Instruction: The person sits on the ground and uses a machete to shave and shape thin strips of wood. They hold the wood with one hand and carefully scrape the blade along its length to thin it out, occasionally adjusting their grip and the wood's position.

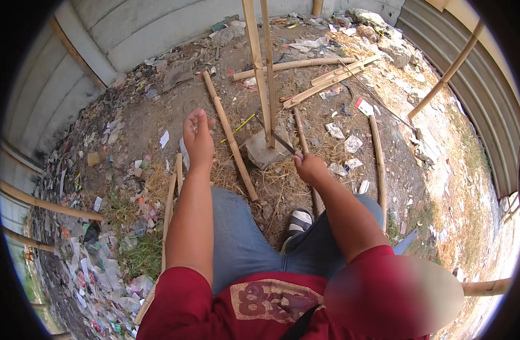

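My right hand (309, 168) is closed around the handle of a long dark-bladed knife (284, 142). Its blade slants up to the left and crosses the lower part of a split bamboo pole (260, 73). The pole stands upright, its two pale strips spread apart toward the top. Its foot is at a grey stone block (263, 154) between my knees; whether the blade lies between the strips, I cannot tell. My left hand (198, 131) is raised to the left of the pole, thumb up, fingers loosely bent and holding nothing.
A bamboo pole (230, 136) lies left of the block; another (379, 164) lies to the right. Split bamboo pieces (331, 81) lie ahead. Litter (95, 266) covers the ground at left. A concrete wall (152, 28) and corrugated metal sheet (470, 73) enclose the place.
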The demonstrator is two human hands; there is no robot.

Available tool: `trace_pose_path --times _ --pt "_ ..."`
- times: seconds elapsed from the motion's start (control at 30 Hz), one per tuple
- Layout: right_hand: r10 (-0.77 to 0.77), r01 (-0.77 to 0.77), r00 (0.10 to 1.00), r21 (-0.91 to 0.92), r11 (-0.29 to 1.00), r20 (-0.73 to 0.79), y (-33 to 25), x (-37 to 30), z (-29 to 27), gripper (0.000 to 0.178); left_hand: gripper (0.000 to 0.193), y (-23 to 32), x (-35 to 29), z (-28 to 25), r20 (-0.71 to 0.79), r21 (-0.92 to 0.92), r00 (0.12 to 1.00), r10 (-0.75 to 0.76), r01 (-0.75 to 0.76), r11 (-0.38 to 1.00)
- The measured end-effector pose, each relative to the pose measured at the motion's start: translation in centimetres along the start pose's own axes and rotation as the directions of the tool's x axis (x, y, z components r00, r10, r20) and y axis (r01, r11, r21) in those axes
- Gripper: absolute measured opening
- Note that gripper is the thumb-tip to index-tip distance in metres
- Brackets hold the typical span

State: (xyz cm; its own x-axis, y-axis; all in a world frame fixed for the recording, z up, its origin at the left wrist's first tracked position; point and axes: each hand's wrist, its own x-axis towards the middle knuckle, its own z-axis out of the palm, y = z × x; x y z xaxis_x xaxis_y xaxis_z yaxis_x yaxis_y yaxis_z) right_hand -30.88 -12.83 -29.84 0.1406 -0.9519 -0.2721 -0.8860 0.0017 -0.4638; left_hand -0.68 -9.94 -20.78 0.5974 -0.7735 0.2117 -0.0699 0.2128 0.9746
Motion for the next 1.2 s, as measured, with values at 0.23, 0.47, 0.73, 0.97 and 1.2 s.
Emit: trace_pose_path --times 0.23,0.47,0.73,0.97,1.2 --pt "-0.043 0.042 0.999 -0.062 0.997 -0.013 -1.8 -1.7 -1.2 0.055 0.084 12.6 8.7 6.5 0.126 0.099 0.929 0.347 -0.36 0.928" --pt "-0.035 0.038 0.997 0.041 0.998 -0.069 -1.2 -1.1 -4.0 0.054 0.097 14.4 7.3 5.1 -0.247 -0.1 0.863 0.442 -0.476 0.874" --pt "-0.05 0.054 0.996 -0.06 0.997 0.073 0.0 0.4 -1.1 0.053 0.089 7.9 3.9 3.3 -0.156 -0.015 0.956 0.247 -0.252 0.968" --pt "-0.066 0.105 0.981 -0.21 0.972 0.183 -2.0 -2.4 -4.2 0.053 0.059 8.5 8.0 6.1 -0.087 -0.075 0.941 0.326 -0.333 0.94" --pt "-0.02 0.057 0.988 -0.248 0.967 0.152 -1.4 -2.9 -5.2 0.051 0.035 8.6 7.0 7.5 -0.131 -0.264 0.962 0.241 -0.268 0.927"
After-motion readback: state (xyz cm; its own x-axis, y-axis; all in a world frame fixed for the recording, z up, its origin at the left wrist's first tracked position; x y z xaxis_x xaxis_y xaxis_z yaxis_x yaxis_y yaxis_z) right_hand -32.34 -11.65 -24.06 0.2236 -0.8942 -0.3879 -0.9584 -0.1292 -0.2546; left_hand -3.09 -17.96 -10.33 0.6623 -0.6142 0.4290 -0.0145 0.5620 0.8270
